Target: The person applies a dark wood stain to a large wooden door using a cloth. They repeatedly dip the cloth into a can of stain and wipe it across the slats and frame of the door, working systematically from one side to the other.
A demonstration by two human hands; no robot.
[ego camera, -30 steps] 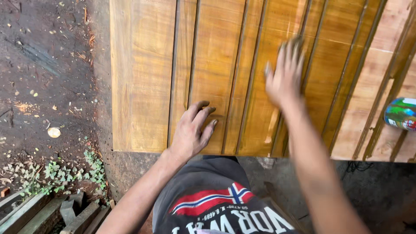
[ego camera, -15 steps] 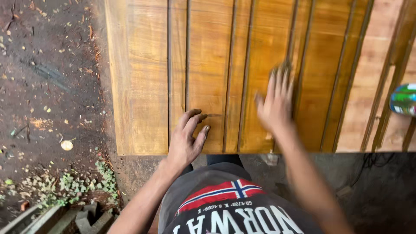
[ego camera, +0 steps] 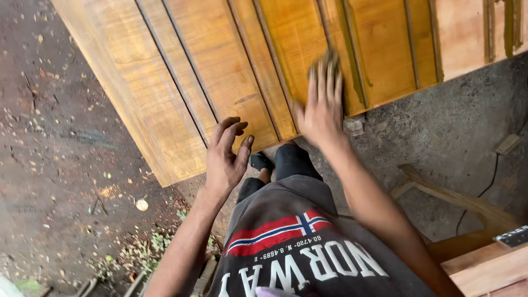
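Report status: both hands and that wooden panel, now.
Left hand open, fingers curled on near edge of wooden panel. Right hand flat on the panel's face, motion-blurred; whether it holds anything, cannot tell. Nothing lying on the panel by the hands.

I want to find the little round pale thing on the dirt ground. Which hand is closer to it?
Left. The left hand rests at the near edge of the yellow-brown wooden panel, up and right of the small round pale object. The right hand lies flat further right.
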